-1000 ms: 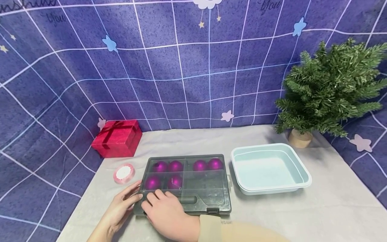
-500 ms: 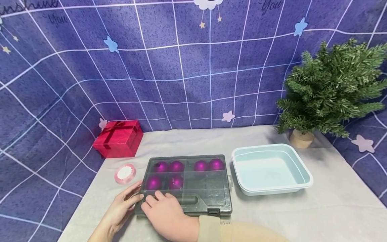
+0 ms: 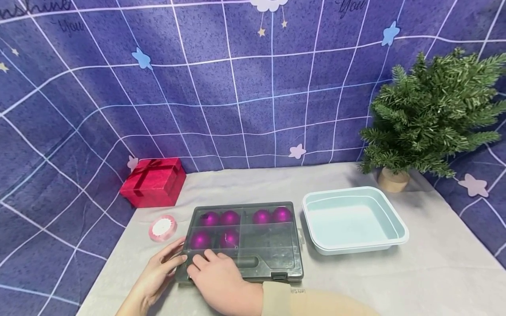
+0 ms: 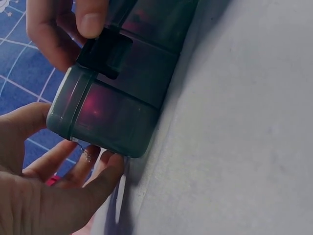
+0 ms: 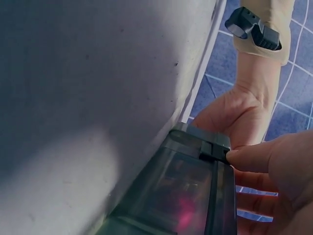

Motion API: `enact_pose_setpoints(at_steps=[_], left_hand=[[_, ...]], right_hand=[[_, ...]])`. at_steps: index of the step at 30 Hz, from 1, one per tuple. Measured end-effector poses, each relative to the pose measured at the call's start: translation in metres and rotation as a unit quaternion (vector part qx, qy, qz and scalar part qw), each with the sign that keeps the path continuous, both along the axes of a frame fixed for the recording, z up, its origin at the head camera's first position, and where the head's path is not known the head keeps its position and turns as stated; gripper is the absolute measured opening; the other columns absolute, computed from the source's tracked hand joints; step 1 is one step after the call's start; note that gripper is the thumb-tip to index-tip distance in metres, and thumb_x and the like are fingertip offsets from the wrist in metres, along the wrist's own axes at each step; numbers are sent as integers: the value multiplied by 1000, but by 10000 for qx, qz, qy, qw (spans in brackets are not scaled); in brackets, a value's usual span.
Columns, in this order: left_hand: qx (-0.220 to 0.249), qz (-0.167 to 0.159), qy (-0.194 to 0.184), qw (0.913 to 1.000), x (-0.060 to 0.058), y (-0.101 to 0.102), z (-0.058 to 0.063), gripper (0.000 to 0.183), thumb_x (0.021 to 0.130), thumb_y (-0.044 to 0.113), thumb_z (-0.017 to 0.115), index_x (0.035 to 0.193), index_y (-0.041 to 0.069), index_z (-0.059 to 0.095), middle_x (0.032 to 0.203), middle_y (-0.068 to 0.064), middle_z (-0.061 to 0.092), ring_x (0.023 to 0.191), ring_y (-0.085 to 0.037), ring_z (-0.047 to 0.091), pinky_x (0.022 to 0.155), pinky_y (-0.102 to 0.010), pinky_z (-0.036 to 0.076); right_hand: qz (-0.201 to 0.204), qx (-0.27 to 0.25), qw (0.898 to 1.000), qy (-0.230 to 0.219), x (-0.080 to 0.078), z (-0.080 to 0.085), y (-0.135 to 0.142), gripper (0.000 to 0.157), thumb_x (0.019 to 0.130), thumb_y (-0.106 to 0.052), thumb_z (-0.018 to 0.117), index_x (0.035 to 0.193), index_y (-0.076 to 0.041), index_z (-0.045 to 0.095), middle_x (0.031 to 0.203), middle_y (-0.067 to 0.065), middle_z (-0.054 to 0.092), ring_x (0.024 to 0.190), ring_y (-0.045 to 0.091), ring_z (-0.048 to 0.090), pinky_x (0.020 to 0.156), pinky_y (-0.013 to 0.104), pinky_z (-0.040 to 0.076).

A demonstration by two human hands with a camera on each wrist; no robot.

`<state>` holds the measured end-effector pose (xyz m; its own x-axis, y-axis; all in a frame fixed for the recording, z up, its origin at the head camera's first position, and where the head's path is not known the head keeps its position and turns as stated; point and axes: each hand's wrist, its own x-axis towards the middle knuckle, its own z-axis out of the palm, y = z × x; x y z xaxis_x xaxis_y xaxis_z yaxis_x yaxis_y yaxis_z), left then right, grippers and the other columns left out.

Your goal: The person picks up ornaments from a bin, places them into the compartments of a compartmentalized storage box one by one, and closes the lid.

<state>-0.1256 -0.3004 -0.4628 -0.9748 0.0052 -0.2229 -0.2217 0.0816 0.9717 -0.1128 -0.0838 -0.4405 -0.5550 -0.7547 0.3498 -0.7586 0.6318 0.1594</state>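
A dark translucent plastic storage case [image 3: 269, 245] lies flat on the table, its lid down. Through the lid show several shiny purple balls [image 3: 200, 240] in divided compartments. My left hand [image 3: 158, 274] holds the case's left end, thumb and fingers spread on either side of the corner. My right hand [image 3: 221, 281] lies over the front left edge, fingers on the lid. In the right wrist view its thumb [image 5: 252, 156] presses at a black latch [image 5: 211, 151]. The latch's exact position is partly hidden by the hand in the head view.
A pale blue basin [image 3: 316, 239] stands right of the case. Behind it is a small artificial fir tree [image 3: 435, 114] on a wooden base. A red gift box [image 3: 152, 182] and a pink ribbon roll [image 3: 162, 228] are at left. A second latch [image 3: 279, 275] sits front right.
The view shifts slightly. Both hands stay at the left part of the case, the right hand's fingers moving only a little. The case and lid look the same.
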Motion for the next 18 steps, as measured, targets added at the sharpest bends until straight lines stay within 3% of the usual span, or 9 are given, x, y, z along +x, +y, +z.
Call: enact_pose_setpoints(at_steps=[9, 13, 15, 18], left_hand=[[-293, 137, 142, 9994, -2, 3, -1, 60, 96, 5, 64, 152, 1, 43, 146, -23, 50, 111, -15, 63, 88, -36, 52], [-1199, 27, 447, 9918, -7, 8, 5, 58, 94, 1, 64, 149, -3, 45, 141, -26, 52, 117, -28, 61, 86, -33, 54], [-2071, -118, 858, 9745, -10, 10, 10, 57, 92, 2, 65, 147, -3, 47, 141, -27, 53, 121, -36, 59, 90, -38, 53], [-3332, -236, 1525, 9301, -16, 15, 20, 57, 89, 4, 67, 144, -1, 52, 139, -27, 56, 124, -46, 55, 96, -52, 49]], right_hand=[[264, 28, 9973, -688, -3, 12, 18, 25, 94, -40, 68, 114, -25, 72, 113, -10, 63, 104, 8, 56, 77, 19, 50], [335, -119, 9940, -1038, -6, 20, 33, 20, 95, -39, 67, 108, -24, 72, 107, -10, 64, 99, 9, 58, 77, 22, 52], [359, -178, 9930, -1113, -10, 23, 40, 18, 95, -38, 67, 105, -24, 72, 101, -10, 64, 94, 9, 59, 75, 22, 52], [330, -176, 9947, -956, -17, 27, 52, 16, 94, -39, 67, 100, -24, 71, 93, -11, 63, 86, 8, 58, 68, 21, 50]])
